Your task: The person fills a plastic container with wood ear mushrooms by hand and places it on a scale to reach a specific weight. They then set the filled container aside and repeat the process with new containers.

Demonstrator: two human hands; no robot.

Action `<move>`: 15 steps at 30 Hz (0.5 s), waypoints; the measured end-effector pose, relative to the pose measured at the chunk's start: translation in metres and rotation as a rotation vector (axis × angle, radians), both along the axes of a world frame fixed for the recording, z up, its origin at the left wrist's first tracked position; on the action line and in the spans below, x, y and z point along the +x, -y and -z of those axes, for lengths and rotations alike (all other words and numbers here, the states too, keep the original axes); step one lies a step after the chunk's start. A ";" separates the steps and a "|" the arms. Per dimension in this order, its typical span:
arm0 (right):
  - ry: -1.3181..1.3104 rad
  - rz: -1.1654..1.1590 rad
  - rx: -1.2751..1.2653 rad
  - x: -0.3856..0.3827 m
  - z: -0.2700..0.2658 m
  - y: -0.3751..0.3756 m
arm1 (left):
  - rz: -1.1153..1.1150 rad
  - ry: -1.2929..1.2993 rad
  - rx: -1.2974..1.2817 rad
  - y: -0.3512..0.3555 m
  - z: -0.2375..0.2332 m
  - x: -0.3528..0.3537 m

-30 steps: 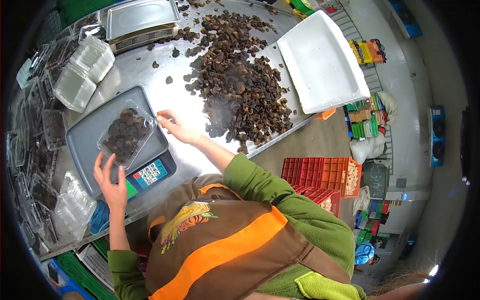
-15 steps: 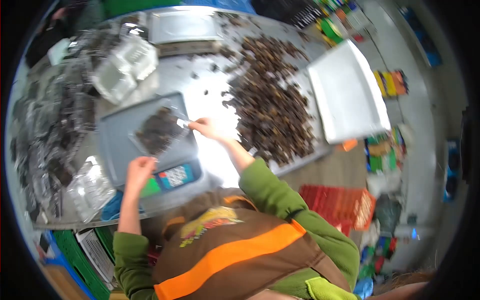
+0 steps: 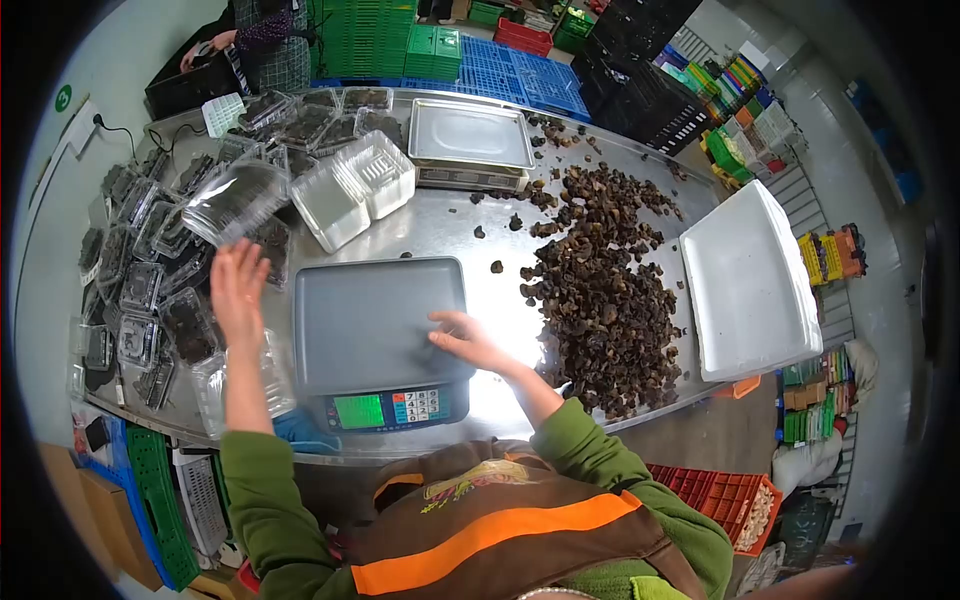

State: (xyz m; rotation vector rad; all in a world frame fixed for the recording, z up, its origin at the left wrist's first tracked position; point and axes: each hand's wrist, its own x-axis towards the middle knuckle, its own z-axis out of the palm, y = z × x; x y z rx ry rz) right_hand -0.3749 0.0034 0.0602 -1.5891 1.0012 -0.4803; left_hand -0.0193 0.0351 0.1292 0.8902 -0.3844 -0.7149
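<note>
My left hand is stretched out to the left of the scale, its fingers extended and slightly blurred. Right at its fingertips is a clear plastic clamshell container, also smeared by motion, over a heap of similar boxes. My right hand hovers over the right edge of the grey scale pan, fingers apart and holding nothing. Nothing lies on the pan. The scale's green display and keypad face me. To the right spreads a pile of dark brown, curled pieces like wood ear mushrooms.
Filled clear boxes crowd the table's left side. Stacked empty clamshells stand behind the scale, beside a second scale with a metal tray. A white foam box is at the right edge. Another person's hand shows at the back left.
The bag-like clear pack of dark pieces, held in both hands over the scale, has left the pan. My left hand moved left and up toward the boxes; my right hand let go.
</note>
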 end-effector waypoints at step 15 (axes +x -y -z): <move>-0.121 0.442 -0.015 -0.112 0.057 -0.105 | 0.665 1.803 1.266 -0.114 0.219 0.113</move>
